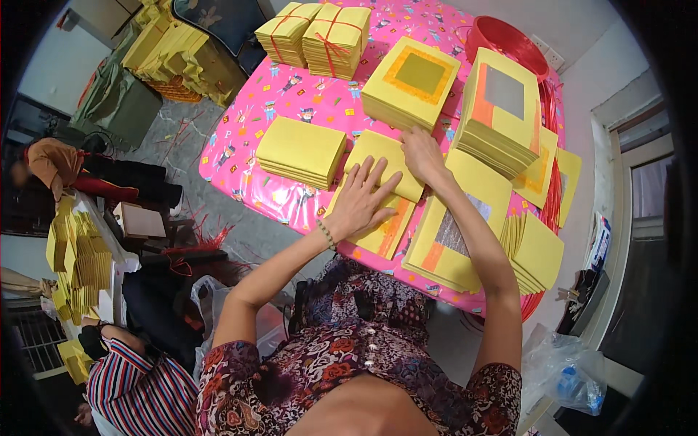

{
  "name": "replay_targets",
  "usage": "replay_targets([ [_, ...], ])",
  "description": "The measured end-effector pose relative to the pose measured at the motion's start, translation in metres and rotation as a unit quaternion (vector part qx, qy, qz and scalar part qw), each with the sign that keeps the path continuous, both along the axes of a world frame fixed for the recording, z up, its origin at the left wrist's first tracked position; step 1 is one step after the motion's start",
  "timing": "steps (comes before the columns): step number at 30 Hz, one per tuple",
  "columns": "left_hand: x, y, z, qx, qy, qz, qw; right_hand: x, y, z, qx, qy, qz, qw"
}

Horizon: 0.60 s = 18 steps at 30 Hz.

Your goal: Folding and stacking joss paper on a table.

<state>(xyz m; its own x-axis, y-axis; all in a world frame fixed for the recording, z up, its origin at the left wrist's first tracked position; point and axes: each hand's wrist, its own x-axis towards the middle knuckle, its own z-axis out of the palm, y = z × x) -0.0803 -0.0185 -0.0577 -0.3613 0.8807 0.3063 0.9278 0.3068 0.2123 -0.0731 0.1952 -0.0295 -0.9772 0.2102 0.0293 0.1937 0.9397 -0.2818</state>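
My left hand (361, 198) lies flat with fingers spread on a sheet of yellow paper (378, 155) on the pink table. That sheet looks folded over; an orange-printed part (390, 231) shows below the fold. My right hand (424, 155) is closed, its fingers curled together at the sheet's far right corner, just below a tall paper stack (396, 98) with an orange border. Left of my hands sits a pile of folded yellow paper (301, 151). Beneath my right forearm lies another stack (472, 182) with a silver and orange patch.
At the far side stand tied bundles (337, 40) and a red basin (507, 45). Another tall stack (502, 112) and folded papers (536, 251) lie to the right, beside red strands (555, 189). At left, a person in a striped shirt (138, 378) sits near more yellow paper (87, 251).
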Motion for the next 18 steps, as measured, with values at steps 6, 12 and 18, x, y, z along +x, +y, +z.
replay_targets([
  [6, 0.000, 0.001, 0.001, -0.003, -0.015, -0.002, 1.000, -0.006, -0.004, -0.001, -0.075, -0.028, -0.011, 0.997],
  [12, 0.000, 0.000, 0.001, -0.005, -0.020, -0.003, 1.000, -0.007, -0.002, -0.006, -0.090, -0.029, -0.003, 0.995],
  [18, 0.000, 0.001, -0.001, -0.013, -0.024, -0.003, 1.000, -0.008, -0.005, -0.007, -0.058, -0.031, 0.010, 0.998],
])
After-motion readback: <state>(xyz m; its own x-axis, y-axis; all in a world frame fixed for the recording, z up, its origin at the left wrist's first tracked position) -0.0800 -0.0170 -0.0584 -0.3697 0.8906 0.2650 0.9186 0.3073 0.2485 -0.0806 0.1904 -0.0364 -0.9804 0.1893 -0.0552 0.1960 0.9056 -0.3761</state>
